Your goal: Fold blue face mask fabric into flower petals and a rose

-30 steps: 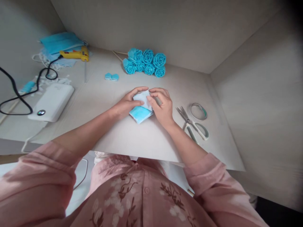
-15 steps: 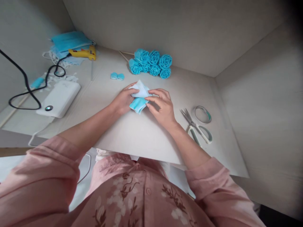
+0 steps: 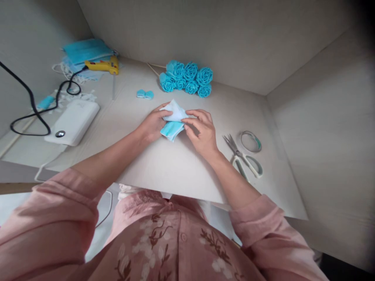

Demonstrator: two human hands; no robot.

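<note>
Between my hands, above the table, is a folded piece of blue and white face mask fabric (image 3: 173,128); its white side shows on top, blue below. My left hand (image 3: 155,124) grips its left edge, thumb over the white layer. The fingertips of my right hand (image 3: 201,130) pinch the right edge, fingers bent. Just beyond lies a small folded blue piece (image 3: 145,94). Behind that rest several blue rosettes (image 3: 191,80), with thin sticks reaching out on their left.
On the right lie open scissors (image 3: 241,156) and a roll of tape (image 3: 250,141). To the left are a white power bank (image 3: 73,123), a yellow glue gun (image 3: 102,65) with a black cable, and stacked blue masks (image 3: 88,50). Upright panels enclose the table (image 3: 175,168).
My right hand has shifted very slightly right along the fabric's edge, and the white layer spreads a bit wider. My left hand keeps its place.
</note>
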